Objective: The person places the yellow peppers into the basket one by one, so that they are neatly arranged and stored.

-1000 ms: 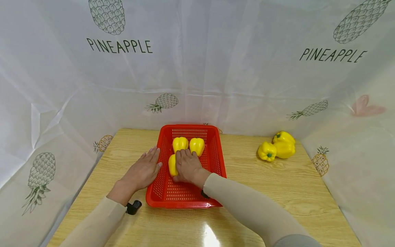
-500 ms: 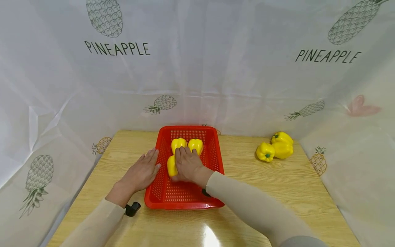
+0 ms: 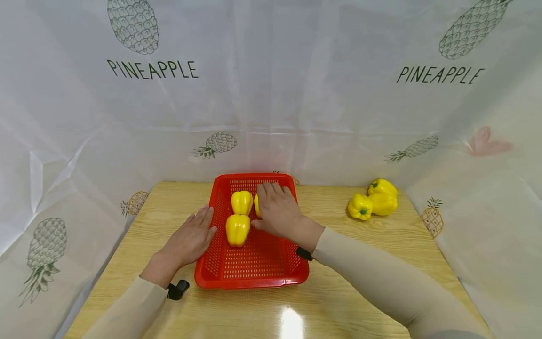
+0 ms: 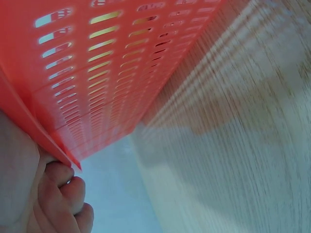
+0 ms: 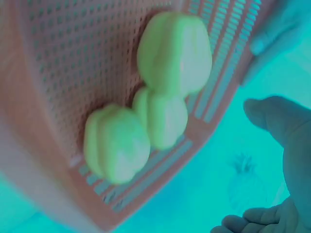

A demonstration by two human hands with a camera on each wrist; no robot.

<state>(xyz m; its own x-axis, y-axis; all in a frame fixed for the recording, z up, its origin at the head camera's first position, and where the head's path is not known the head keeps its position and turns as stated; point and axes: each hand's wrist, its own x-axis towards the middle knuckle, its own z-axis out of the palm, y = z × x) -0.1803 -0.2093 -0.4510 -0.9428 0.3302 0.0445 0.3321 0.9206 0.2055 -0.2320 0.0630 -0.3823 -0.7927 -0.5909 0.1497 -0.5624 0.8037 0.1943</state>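
Three yellow bell peppers lie in a red plastic basket (image 3: 254, 284): a near one (image 3: 238, 230), a back-left one (image 3: 242, 203) and a back-right one (image 3: 256, 205), mostly hidden by my right hand in the head view. My right hand (image 3: 279, 209) is over the basket's right half, above the back-right pepper. In the right wrist view, the thumb (image 5: 279, 116) stands apart from the fingers, with nothing between them. My left hand (image 3: 192, 238) rests along the basket's left rim with its fingers fairly straight, and the left wrist view shows fingers (image 4: 63, 199) by the rim.
Two more yellow bell peppers, a smaller one (image 3: 360, 206) and a larger one (image 3: 383, 197), sit together at the back right of the wooden table (image 3: 360, 249). A white curtain (image 3: 317, 94) with pineapple prints surrounds the table at the back and sides.
My right hand has let go of the near pepper and moved up and right across the basket. That pepper now stands uncovered behind it. The left hand stays on the rim.
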